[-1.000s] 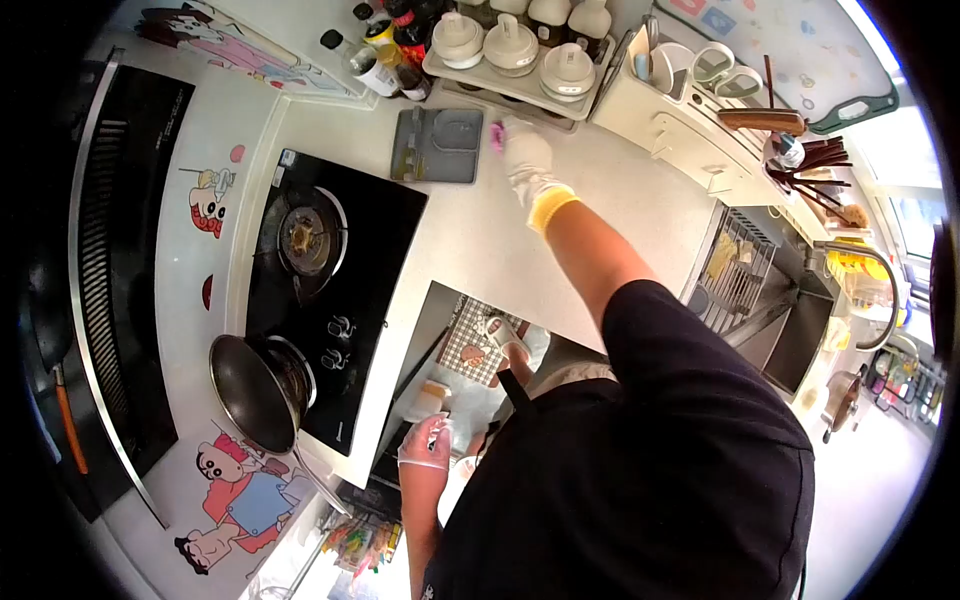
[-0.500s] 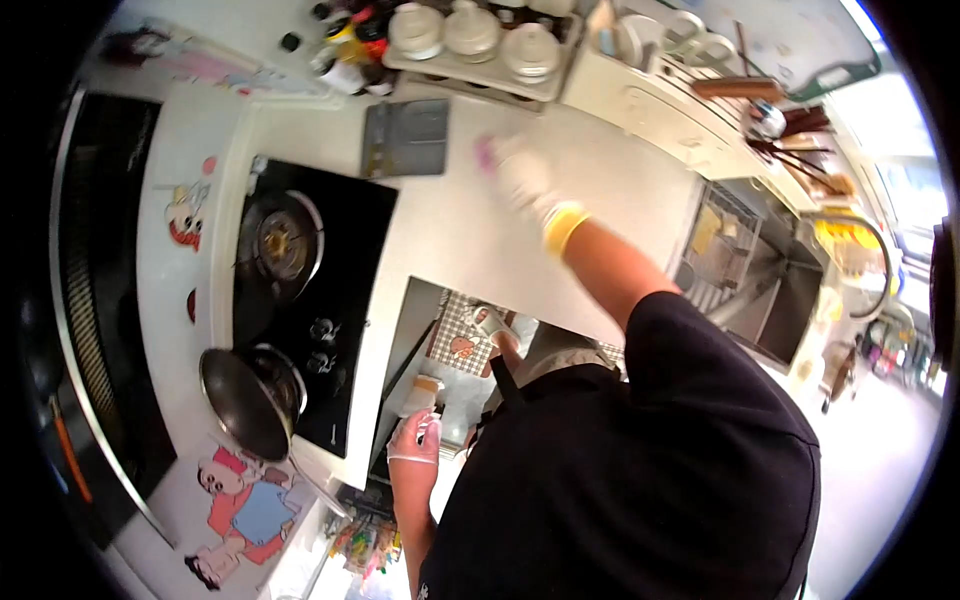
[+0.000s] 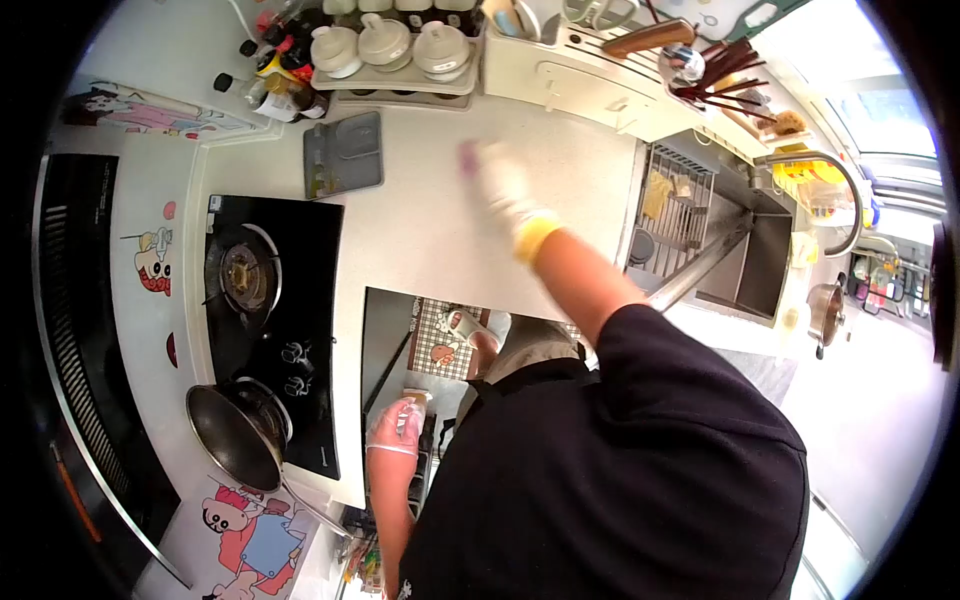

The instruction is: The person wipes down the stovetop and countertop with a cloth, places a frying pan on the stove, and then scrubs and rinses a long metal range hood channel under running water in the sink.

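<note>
My right hand (image 3: 497, 178), in a white glove with a yellow cuff, reaches over the pale countertop (image 3: 430, 240). Its fingers close on a small pink-purple pad (image 3: 468, 158), blurred by motion, that looks pressed to the surface. To its left lies a grey divided tray (image 3: 343, 155). My left hand (image 3: 397, 424), in a thin clear glove, hangs low beside my body by the counter's front edge. Its fingers are partly hidden, and whether they hold anything cannot be made out.
A black gas hob (image 3: 270, 340) carries a dark wok (image 3: 235, 437) at its near end. White lidded jars (image 3: 385, 42) and bottles (image 3: 275, 95) line the back. A knife block (image 3: 590, 50) and a steel sink (image 3: 735, 240) stand on the right.
The view has shifted, so the counter and hob appear further left. My right hand stays over the countertop with the pink-purple pad. My left hand remains low by the counter edge.
</note>
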### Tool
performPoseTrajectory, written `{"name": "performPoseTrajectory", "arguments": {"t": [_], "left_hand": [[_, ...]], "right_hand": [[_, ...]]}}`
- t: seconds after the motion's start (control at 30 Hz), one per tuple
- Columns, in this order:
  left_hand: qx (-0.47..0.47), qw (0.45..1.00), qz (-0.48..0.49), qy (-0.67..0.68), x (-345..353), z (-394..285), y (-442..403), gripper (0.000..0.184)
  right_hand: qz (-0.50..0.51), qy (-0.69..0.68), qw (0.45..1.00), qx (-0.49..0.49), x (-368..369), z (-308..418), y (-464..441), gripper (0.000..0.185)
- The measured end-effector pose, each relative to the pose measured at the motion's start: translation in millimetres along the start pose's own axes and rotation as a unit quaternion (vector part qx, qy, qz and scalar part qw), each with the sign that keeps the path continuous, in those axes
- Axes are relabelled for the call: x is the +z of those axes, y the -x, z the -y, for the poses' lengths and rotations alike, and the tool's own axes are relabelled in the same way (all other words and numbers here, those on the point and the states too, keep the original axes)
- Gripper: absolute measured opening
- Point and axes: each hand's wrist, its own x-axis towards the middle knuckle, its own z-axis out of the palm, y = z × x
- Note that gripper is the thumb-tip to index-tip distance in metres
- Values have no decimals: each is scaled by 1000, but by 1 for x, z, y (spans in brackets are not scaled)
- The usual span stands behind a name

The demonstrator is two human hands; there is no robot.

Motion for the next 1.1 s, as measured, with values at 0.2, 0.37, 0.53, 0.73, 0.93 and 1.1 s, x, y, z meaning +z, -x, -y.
{"name": "performPoseTrajectory", "arguments": {"t": [0.2, 0.37, 0.53, 0.73, 0.93, 1.1], "left_hand": [[78, 997, -6, -27, 0, -33, -13, 24], [45, 999, -7, -6, 1, -27, -10, 25], [48, 999, -13, 3, 15, -14, -8, 25], [58, 998, 5, 14, 21, -51, -16, 25], [140, 986, 78, 40, 37, -22, -25, 26], [171, 968, 165, 80, 59, -47, -39, 30]], "right_hand": [[231, -131, 960, -84, -28, 30, 66, 25], [-64, -349, 918, 175, -49, -214, 9, 24], [-65, 90, 994, 9, -68, -187, 52, 11], [184, 37, 978, -92, -69, -128, 106, 19], [159, -79, 983, 38, -130, -200, 55, 23], [75, -241, 968, -9, -175, -132, 140, 50]]}}
